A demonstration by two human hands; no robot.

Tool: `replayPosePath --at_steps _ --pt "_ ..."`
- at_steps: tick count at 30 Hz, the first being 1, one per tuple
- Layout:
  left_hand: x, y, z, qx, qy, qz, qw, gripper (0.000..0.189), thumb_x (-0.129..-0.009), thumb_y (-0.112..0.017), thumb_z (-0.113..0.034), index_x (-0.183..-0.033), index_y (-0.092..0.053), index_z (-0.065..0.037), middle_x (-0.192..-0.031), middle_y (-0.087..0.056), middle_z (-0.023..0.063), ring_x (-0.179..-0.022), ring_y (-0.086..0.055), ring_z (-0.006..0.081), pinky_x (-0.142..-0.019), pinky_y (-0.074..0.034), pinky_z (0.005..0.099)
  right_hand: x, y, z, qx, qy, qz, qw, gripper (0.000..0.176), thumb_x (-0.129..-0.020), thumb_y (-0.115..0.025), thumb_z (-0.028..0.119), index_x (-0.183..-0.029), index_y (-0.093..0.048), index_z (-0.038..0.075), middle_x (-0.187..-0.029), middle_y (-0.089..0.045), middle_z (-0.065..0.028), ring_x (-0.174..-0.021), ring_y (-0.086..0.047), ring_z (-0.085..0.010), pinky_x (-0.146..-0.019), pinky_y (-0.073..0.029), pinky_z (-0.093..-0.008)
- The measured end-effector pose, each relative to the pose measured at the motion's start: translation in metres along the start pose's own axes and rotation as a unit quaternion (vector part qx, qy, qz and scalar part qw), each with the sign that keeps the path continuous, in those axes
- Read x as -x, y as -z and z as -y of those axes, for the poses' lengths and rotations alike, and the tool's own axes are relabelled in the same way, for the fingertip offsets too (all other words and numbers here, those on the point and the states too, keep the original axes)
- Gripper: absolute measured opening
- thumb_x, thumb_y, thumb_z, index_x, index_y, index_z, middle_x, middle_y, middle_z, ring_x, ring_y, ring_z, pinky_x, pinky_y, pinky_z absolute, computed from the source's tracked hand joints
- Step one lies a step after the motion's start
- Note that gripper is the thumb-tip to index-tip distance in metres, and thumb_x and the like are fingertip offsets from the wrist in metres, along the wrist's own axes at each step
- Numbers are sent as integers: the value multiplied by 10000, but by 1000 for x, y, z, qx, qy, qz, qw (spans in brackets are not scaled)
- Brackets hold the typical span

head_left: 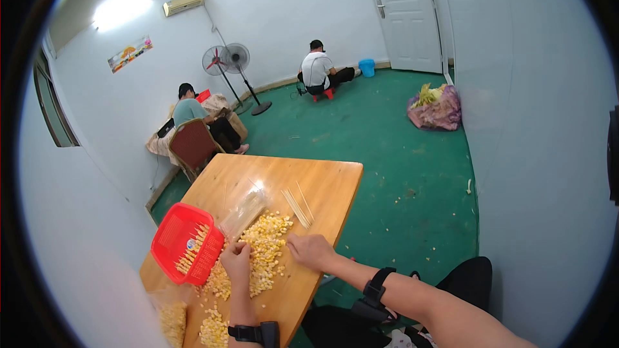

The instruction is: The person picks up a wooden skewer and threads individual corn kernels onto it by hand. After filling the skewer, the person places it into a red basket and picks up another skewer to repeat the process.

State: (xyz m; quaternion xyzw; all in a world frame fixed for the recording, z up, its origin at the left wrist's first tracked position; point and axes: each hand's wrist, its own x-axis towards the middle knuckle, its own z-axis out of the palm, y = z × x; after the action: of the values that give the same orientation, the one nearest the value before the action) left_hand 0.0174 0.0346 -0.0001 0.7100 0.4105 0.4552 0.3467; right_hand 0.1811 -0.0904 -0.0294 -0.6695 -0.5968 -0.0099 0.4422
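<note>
L hand (236, 259) is positioned over the corn kernels (263, 245) on the wood table (213, 174); R hand (312, 251) is at the table's R edge, beside the pile. Hands are apart, fingers of both curled — can't tell if either grips anything, too small to read. Loose sticks (296, 207) lie beyond R hand, nr a clear plastic bag (244, 214) w/ more sticks inside. Red basket (169, 238), L of the pile, contains a row of loaded skewers (193, 249). Bag of kernels (172, 322) is at the near L corner — partly see-through
</note>
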Motion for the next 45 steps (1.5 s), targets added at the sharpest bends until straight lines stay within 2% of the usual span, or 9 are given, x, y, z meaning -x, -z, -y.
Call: replayPosePath --at_steps 1,4,6,9,11,15,21,28,45 --pt "-3 0 0 68 32 1 997 92 -751 -604 -11 -770 -600 78 -687 -623 114 -560 -591 134 -509 -487 239 0 1 2 3 -2 11 1000 178 -865 -471 246 -823 -502 75 -578 -554 -152 -546 -563 -339 -486 -436 -436" --pt "-4 3 -11 126 63 -12 990 79 -759 -598 -1 -767 -579 75 -691 -610 113 -574 -595 147 -520 -504 228 -1 6 2 6 5 21 1000 188 -865 -468 255 -828 -509 75 -583 -558 -154 -550 -567 -343 -494 -441 -439" --pt "-9 0 -6 157 74 -18 985 70 -756 -599 5 -777 -569 64 -694 -604 103 -580 -597 147 -519 -500 225 2 5 3 -17 17 16 1000 189 -864 -467 259 -838 -512 78 -585 -560 -155 -552 -568 -345 -498 -444 -442" --pt "-5 2 -1 174 90 -24 980 62 -757 -600 13 -788 -548 29 -701 -591 82 -587 -597 137 -519 -492 213 3 6 4 -12 8 47 999 196 -867 -456 255 -933 -511 80 -612 -582 -158 -576 -577 -354 -530 -448 -461" --pt "-5 2 -1 192 84 -28 977 60 -761 -600 14 -789 -547 22 -702 -590 79 -592 -596 130 -522 -488 208 3 9 6 -19 10 46 999 195 -866 -456 253 -929 -512 77 -612 -581 -160 -577 -577 -353 -529 -446 -462" --pt "-5 1 -4 203 58 -51 976 77 -772 -604 -4 -827 -552 10 -740 -608 75 -610 -594 120 -524 -477 200 1 10 5 -12 10 54 998 187 -865 -458 248 -909 -511 75 -606 -578 -161 -577 -577 -352 -527 -446 -462" --pt "-10 4 9 186 85 -39 978 127 -782 -596 5 -898 -544 12 -765 -613 77 -617 -596 120 -521 -481 195 2 6 3 -27 14 26 999 182 -863 -461 248 -881 -498 71 -590 -570 -169 -560 -570 -361 -511 -441 -465" --pt "-8 2 11 192 118 -16 974 185 -786 -599 1 -954 -522 18 -781 -619 86 -630 -604 127 -525 -488 199 3 7 3 -31 27 15 999 176 -856 -476 233 -924 -504 73 -571 -560 -170 -533 -563 -360 -487 -434 -464" --pt "-5 3 5 158 115 -7 981 179 -787 -592 -1 -955 -538 31 -779 -617 81 -638 -608 131 -539 -490 206 1 7 3 -13 31 41 999 167 -855 -481 229 -874 -495 64 -549 -551 -159 -521 -561 -350 -473 -434 -454"
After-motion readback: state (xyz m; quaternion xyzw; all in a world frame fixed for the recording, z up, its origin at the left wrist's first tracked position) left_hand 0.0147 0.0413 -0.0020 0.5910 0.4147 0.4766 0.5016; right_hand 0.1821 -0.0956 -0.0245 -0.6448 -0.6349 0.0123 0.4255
